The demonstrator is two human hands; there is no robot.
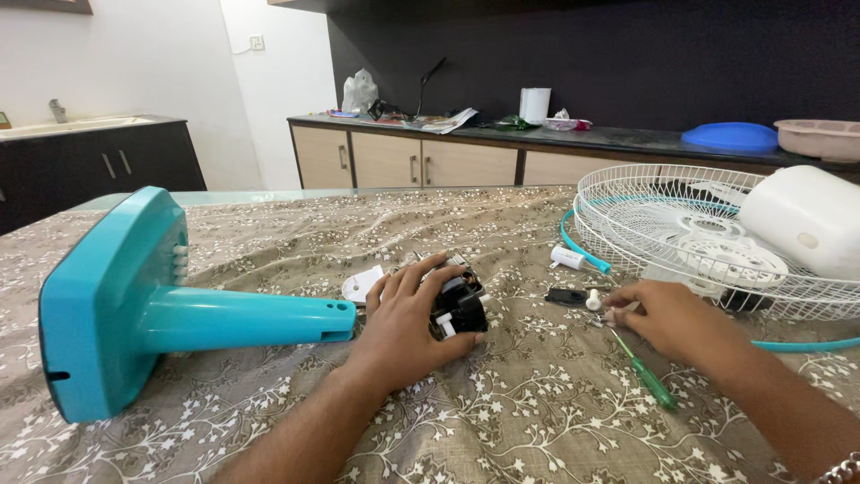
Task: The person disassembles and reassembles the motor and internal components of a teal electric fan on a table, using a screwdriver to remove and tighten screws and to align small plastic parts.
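My left hand (408,315) grips a small black fan motor (459,305) with white plugs, resting on the patterned tablecloth at the table's middle. A white round part (361,285) lies just behind that hand. My right hand (667,315) rests on the cloth to the right, fingertips on small white parts (595,300) next to a black piece (564,295). A green-handled screwdriver (647,376) lies under and in front of that hand. I cannot tell whether the fingers pinch anything.
A turquoise fan stand and base (134,309) lies on its side at the left. A white wire fan grille (681,237) with a white housing (802,220) on it sits at the right. Counters with clutter stand behind.
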